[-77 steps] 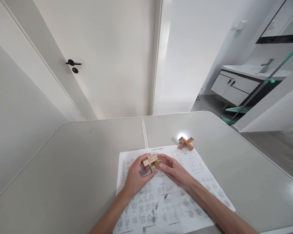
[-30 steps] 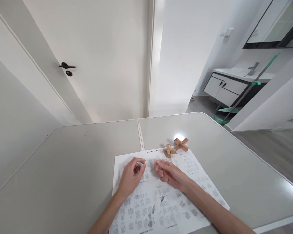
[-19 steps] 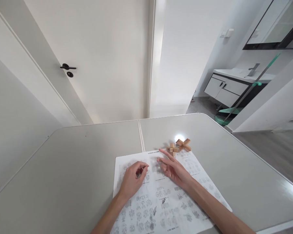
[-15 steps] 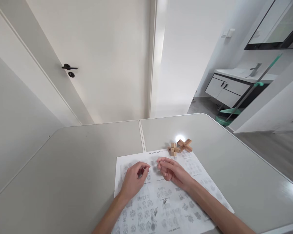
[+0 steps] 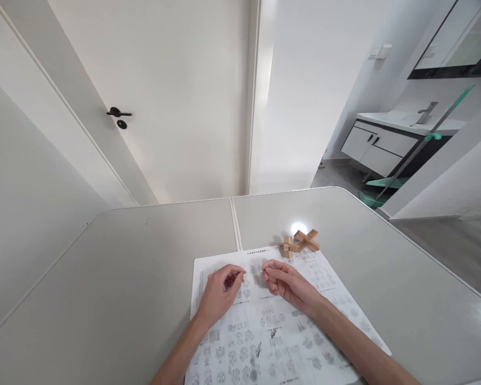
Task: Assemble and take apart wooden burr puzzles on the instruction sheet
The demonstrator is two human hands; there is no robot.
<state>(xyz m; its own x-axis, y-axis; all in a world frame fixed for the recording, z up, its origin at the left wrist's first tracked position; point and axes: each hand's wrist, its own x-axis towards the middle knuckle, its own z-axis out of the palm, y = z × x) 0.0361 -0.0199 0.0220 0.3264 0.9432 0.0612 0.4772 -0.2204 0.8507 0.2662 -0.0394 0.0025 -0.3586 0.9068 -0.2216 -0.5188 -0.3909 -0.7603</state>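
Observation:
My left hand (image 5: 219, 294) hovers over or rests on a printed sheet (image 5: 240, 369), palm inward. Its fingers curl loosely, with a gap between thumb and forefinger, and nothing shows in it. Across from it, my right hand (image 5: 288, 283) has its fingers bent and its thumb brought against the forefinger; I see no object there. Just beyond the right hand, at the sheet's far edge, sits a small wooden interlocking block puzzle (image 5: 288, 248). Beside it lie crossed wooden puzzle pieces (image 5: 307, 240), forming an X. Rows of grey puzzle diagrams cover the sheet.
The grey table (image 5: 116, 289) has a seam (image 5: 235, 224) running away from me and a rounded far edge. Past it stands a white door (image 5: 192, 107) with a black handle (image 5: 118, 113). At right are a sink cabinet (image 5: 379, 140) and a green-and-grey long-handled tool (image 5: 433, 136).
The view has shifted slightly, so everything sits a little further right. My right hand's thumb and fingers have drawn closer together. The wooden pieces stay where they were on the table.

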